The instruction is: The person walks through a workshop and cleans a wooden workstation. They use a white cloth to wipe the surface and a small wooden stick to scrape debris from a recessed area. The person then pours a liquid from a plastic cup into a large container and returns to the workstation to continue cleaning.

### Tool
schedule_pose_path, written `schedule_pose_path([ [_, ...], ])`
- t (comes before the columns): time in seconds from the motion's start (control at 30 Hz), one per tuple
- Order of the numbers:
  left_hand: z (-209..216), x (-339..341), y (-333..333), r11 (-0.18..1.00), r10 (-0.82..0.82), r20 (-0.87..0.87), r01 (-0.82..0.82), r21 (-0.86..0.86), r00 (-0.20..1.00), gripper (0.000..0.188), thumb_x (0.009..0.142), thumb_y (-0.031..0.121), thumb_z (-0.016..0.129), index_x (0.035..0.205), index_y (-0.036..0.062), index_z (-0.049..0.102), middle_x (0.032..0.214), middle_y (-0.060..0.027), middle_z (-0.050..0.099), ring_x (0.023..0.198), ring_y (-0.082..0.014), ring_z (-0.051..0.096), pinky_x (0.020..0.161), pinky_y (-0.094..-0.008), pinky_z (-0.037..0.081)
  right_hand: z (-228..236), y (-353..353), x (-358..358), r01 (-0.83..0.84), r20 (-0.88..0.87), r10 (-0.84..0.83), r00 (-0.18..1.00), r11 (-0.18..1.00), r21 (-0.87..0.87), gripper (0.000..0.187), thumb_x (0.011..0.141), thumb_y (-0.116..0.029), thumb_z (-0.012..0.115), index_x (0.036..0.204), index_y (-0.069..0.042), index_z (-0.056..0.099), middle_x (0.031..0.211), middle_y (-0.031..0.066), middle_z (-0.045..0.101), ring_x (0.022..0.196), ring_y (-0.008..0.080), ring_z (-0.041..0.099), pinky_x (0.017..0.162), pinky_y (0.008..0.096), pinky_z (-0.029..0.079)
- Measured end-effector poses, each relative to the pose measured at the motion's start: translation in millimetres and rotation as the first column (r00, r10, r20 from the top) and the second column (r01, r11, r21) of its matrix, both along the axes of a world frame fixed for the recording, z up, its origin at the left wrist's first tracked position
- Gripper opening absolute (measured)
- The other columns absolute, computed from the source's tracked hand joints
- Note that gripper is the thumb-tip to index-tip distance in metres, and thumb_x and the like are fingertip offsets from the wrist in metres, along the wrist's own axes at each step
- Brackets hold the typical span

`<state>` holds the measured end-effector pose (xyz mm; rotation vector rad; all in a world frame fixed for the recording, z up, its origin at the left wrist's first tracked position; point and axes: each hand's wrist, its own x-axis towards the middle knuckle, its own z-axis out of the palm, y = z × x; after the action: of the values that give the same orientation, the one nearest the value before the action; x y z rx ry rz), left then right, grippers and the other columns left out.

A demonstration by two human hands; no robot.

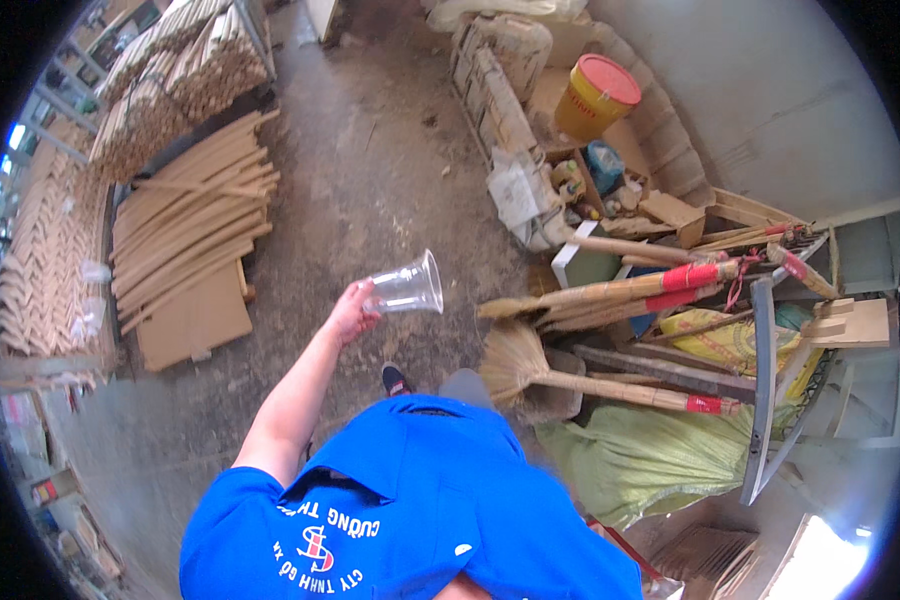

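My left arm reaches forward over the floor. At its end my left hand is closed around the narrower end of a clear, flared cup. The cup is tilted nearly on its side, its wide mouth facing right. It is see-through, and no contents show in it. Whether it is glass or plastic I cannot tell. My right hand does not show; the blue shirt fills the lower part of the head view.
Curved wooden strips and bundled sticks are stacked at the left. To my right lie straw brooms, a green sack and a metal frame. A yellow bucket with a red lid stands farther back.
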<state>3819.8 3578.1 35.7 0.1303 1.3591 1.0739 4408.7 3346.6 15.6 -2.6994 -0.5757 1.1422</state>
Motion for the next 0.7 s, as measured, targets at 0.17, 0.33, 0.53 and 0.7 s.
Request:
schedule_pose_path([
  [0.17,16,-4,101,0.949,-0.316,0.146,0.309,0.068,0.938,0.045,0.085,0.045,0.052,0.121,0.0208,0.04,0.101,-0.0045,0.058,0.067,-0.0137,0.054,0.06,-0.0276,0.046,-24,220,-157,-0.216,-0.503,0.36,0.786,0.922,0.322,0.031,0.088,-0.038,0.049,0.08,-0.009,0.052,0.062,0.0018,0.051,0.046,0.0134,0.05,0.037,0.0273,0.037],
  [0.33,48,-43,208,0.874,-0.453,0.019,0.439,0.206,0.892,0.049,0.087,0.045,0.05,0.127,0.0209,0.038,0.112,-0.0033,0.055,0.082,-0.0167,0.056,0.072,-0.0312,0.047,64,459,-350,0.071,-0.861,0.49,0.136,0.862,0.502,0.039,0.09,-0.04,0.042,0.113,-0.009,0.051,0.09,0.0055,0.059,0.072,0.0144,0.058,0.054,0.0253,0.047],
  [0.53,73,-114,312,0.947,-0.265,0.041,0.252,0.201,0.963,0.052,0.086,0.043,0.053,0.127,0.0157,0.038,0.112,-0.0067,0.055,0.085,-0.016,0.056,0.072,-0.0293,0.048,92,638,-460,-0.162,-0.712,0.681,0.168,0.732,0.662,0.023,0.087,-0.026,0.053,0.096,-0.007,0.059,0.069,0.0008,0.059,0.051,0.0069,0.055,0.041,0.0198,0.042],
  [0.7,64,-186,381,0.982,-0.122,-0.431,0.171,0.076,0.894,0.036,0.088,0.035,0.052,0.111,0.0076,0.051,0.095,-0.0032,0.059,0.075,-0.0105,0.055,0.064,-0.024,0.044,83,754,-553,-0.44,-0.506,0.816,0.279,0.578,0.687,0.018,0.085,-0.022,0.056,0.086,-0.005,0.06,0.063,0.0011,0.057,0.048,0.0068,0.052,0.04,0.0212,0.041],
])
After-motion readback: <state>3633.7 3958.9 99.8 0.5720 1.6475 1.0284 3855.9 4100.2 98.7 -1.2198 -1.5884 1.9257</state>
